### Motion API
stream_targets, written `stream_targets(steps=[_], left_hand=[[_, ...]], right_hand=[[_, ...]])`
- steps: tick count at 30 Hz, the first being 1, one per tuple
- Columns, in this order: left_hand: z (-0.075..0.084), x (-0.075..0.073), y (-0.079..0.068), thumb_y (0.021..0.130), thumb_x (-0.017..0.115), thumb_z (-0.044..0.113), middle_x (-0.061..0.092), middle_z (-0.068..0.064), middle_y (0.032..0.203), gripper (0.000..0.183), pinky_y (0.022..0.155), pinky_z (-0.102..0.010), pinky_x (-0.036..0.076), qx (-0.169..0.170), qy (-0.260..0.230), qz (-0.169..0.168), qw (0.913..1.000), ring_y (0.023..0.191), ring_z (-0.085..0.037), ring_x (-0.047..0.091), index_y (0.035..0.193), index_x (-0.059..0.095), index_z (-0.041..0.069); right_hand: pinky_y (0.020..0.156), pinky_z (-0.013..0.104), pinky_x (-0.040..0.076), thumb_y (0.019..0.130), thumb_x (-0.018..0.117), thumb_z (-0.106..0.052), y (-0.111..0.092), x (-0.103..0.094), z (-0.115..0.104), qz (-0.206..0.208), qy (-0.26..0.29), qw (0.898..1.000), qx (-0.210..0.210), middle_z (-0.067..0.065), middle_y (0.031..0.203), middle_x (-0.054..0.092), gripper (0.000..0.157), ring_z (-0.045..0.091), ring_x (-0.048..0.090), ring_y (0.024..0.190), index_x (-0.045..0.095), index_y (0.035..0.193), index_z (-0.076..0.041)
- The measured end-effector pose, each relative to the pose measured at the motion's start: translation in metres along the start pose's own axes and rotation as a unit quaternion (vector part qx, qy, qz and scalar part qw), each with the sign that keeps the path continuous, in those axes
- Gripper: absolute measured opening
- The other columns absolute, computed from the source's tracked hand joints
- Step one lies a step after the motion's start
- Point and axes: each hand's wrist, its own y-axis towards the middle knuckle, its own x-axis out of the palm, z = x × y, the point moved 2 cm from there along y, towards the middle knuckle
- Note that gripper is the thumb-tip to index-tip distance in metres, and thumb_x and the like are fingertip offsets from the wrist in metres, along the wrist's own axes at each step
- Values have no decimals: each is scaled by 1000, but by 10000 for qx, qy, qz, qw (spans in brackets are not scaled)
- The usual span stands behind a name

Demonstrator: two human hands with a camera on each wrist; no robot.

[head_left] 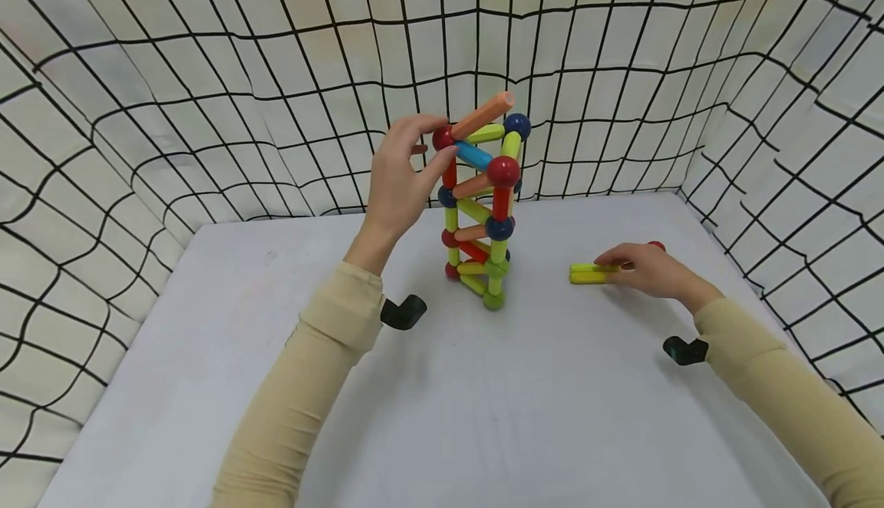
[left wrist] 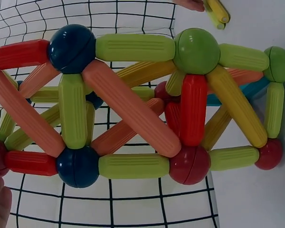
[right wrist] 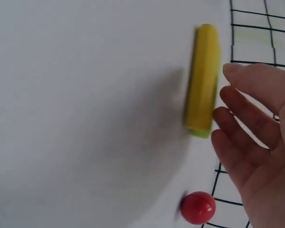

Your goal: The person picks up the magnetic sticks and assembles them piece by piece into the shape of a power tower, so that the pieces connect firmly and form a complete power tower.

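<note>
A tall tower of coloured sticks and balls [head_left: 499, 228] stands upright on the table. My left hand [head_left: 400, 174] is at its top left corner, thumb and fingers pinching a red ball [head_left: 442, 138]. From that ball an orange stick [head_left: 483, 115] slants up to the right, its far end free. Two sticks, one yellow [right wrist: 203, 78] and one yellow-green [head_left: 583, 268], lie side by side at the right. My right hand [right wrist: 259, 123] is beside them with fingers loosely bent and parted from the thumb; whether a fingertip touches them is unclear.
A loose red ball [right wrist: 198, 208] lies near the right hand, mostly hidden behind it in the head view. Black netting [head_left: 608, 101] over white cloth encloses the back and sides of the white table [head_left: 442, 416]. A dark piece [head_left: 404, 312] sticks out at each cuff.
</note>
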Motion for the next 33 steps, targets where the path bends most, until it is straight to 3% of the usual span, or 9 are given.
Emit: stream_targets(steps=[4,8,17,21,24,29,33], left_hand=[[4,0,8,91,70,15,63,-12,116,33,90,-28,50,228,164,-78,9996,103,-19,58,120,65,0],[7,1,14,91,70,14,64,-12,111,32,88,-29,52,356,282,-199,9988,99,-20,59,118,66,-1],[10,0,20,91,70,17,65,-11,103,30,78,-28,49,349,549,-374,9972,92,-19,56,116,69,1],[10,1,20,92,69,18,64,-11,102,28,77,-26,49,416,520,-316,9973,91,-19,56,114,69,0],[8,3,20,93,68,17,63,-12,103,26,79,-26,51,402,390,-169,9983,91,-19,58,112,69,-1],[7,2,19,93,68,15,64,-12,102,24,80,-28,54,402,261,3,9989,93,-19,61,110,68,-2],[7,2,18,93,67,14,65,-12,102,24,81,-28,54,410,216,6,9989,94,-19,61,111,67,-2]], right_hand=[[95,52,47,89,69,-3,-2,6,1,98,-293,9990,-319,13,114,66,29,33,59,108,66,117,1],[93,49,50,87,72,-2,1,12,1,120,-901,9954,-315,9,107,65,26,29,60,102,68,113,-1],[90,46,52,84,76,-4,7,21,-10,-101,-1844,9819,-431,8,102,64,23,28,59,97,68,105,-4],[86,45,52,85,73,-4,14,9,-24,-29,-1350,9892,-568,8,103,65,24,26,59,94,66,109,-3],[84,45,53,89,70,-3,23,-14,-42,516,-639,9933,-818,11,107,64,28,26,61,94,64,116,0],[91,30,51,94,65,-9,36,-66,-85,1809,246,9785,-962,10,117,61,33,23,61,103,59,126,-1],[92,18,48,97,62,-15,44,-99,-125,2288,775,9649,-1035,6,120,59,36,17,60,105,56,130,-5]])
